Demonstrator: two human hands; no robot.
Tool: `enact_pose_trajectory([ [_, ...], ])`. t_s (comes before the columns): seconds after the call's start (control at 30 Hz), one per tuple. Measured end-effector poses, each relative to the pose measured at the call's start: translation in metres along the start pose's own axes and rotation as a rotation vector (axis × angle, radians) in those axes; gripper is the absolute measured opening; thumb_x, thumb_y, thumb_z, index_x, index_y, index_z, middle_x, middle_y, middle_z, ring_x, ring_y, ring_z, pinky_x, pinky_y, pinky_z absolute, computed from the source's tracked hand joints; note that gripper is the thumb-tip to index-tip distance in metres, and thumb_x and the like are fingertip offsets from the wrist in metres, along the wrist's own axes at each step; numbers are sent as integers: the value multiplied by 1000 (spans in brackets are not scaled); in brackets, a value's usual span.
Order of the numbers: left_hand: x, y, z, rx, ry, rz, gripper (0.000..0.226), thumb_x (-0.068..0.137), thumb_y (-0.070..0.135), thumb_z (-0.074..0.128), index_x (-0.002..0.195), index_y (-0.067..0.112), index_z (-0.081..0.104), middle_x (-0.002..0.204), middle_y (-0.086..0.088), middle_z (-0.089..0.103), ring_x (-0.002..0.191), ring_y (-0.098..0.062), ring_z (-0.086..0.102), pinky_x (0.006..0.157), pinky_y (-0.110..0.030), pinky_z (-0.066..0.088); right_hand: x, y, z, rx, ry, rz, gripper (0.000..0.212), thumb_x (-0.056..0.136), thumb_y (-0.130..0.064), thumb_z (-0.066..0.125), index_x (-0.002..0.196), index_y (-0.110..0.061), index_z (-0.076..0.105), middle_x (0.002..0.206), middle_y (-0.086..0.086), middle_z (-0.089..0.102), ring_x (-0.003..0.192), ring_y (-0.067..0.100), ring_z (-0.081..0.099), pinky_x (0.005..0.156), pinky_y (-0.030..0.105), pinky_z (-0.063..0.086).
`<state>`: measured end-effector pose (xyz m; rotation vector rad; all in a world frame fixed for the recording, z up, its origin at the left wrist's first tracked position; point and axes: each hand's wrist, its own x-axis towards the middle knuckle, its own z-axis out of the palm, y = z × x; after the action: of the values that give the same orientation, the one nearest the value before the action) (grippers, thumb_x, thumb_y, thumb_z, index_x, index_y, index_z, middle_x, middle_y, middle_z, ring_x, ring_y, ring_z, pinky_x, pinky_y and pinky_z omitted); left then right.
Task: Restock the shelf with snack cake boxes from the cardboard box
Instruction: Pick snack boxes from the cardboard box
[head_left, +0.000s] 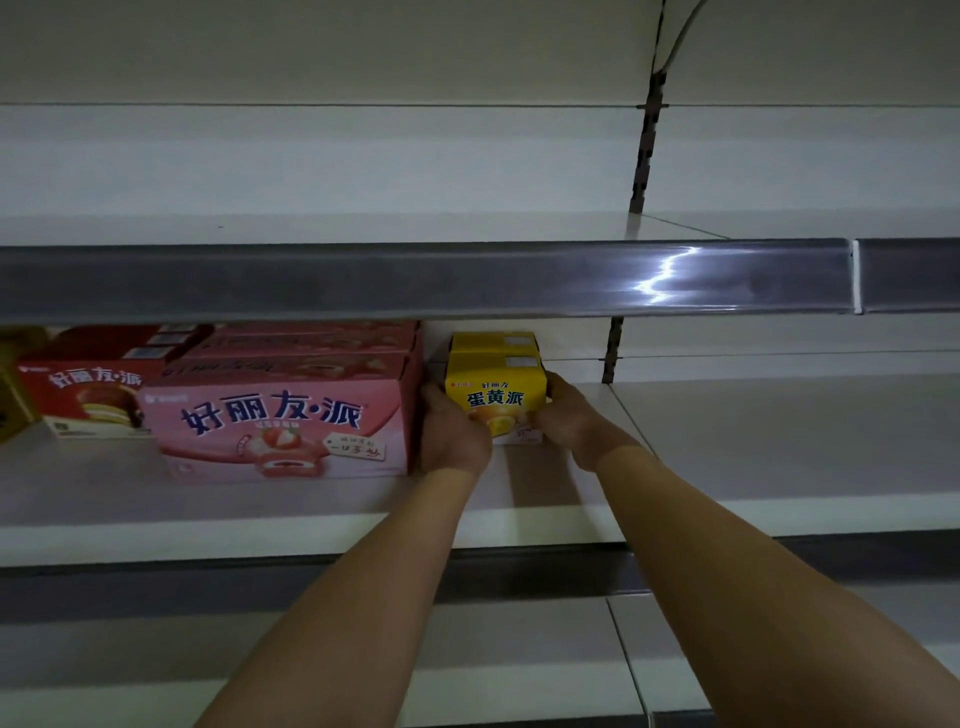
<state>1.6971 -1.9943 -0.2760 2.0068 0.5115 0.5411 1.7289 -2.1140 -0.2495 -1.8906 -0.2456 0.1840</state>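
Hands on either side of the yellow snack cake box (496, 397) now: left hand (451, 434) pressed against its left face, right hand (571, 423) cupping its right face, fingers of both wrapped onto it. It sits upright on the middle shelf (727, 467), directly in front of a second yellow box (493, 343). Just left, beyond the left hand, stands the pink strawberry box (280, 426), and further left, a red box (88, 395). Cardboard box out of view.

yellow box (494, 395): glossy printed card | shelf (727, 441): smooth matt white | price rail (415, 280): shiny plastic
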Motion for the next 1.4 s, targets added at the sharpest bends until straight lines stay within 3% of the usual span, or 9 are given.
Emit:
enact_pose_trajectory([
  [0.1,0,2,3,78,33,-6,49,90,2,52,135,1,31,121,-21,60,109,-38,60,85,-41,49,4,-2,3,-35,16,-4,54,88,12,48,137,-9,44,118,5,56,102,19,52,83,28,43],
  [0.23,-2,5,4,128,42,-36,43,90,4,51,130,1,36,122,-20,60,111,-38,59,85,-42,49,3,-1,3,-55,48,-4,56,86,10,53,138,-9,43,129,13,56,111,26,55,84,31,45],
  [0.37,-4,7,4,36,11,-87,44,91,4,51,132,1,35,125,-20,58,113,-37,58,87,-38,47,-5,-4,2,-115,87,9,46,86,4,56,131,-5,49,128,15,58,115,30,55,96,41,47],
  [0.53,4,1,3,-76,-41,-159,46,87,14,55,131,6,45,121,-17,62,107,-37,60,90,-45,51,-17,-11,4,-189,70,60,38,91,-14,59,128,-8,52,126,12,59,114,29,56,97,39,46],
  [0.77,-4,2,6,68,-57,-207,38,97,20,45,129,1,47,126,-18,55,115,-33,54,83,-29,38,-22,-10,-9,-375,31,48,40,92,-24,59,128,-9,53,129,14,58,119,31,54,94,34,43],
  [1.0,-50,26,6,105,133,-241,40,100,29,44,131,4,47,122,-18,58,111,-34,56,90,-35,45,-30,10,-38,-617,-90,-31,29,100,-27,44,118,-8,55,122,15,60,110,29,57,74,25,35],
  [1.17,-107,40,-12,48,351,-251,32,97,11,49,124,-4,52,118,-23,61,110,-36,57,85,-30,42,-52,2,-54,-751,-280,-238,35,99,-25,38,129,-14,52,128,12,58,112,28,56,78,27,40],
  [1.3,-167,48,-36,65,497,-308,40,99,16,46,136,3,43,133,-14,53,120,-29,52,94,-28,39,-79,-7,-48,-749,-409,-417,34,97,-30,45,125,-14,57,125,12,59,111,29,57,81,30,44],
  [1.4,-213,45,-49,113,553,-381,38,101,20,43,134,2,44,123,-8,55,119,-28,53,87,-24,39,-105,-8,-36,-684,-427,-450,32,96,-28,48,121,-12,56,124,10,61,112,30,57,84,33,47],
])
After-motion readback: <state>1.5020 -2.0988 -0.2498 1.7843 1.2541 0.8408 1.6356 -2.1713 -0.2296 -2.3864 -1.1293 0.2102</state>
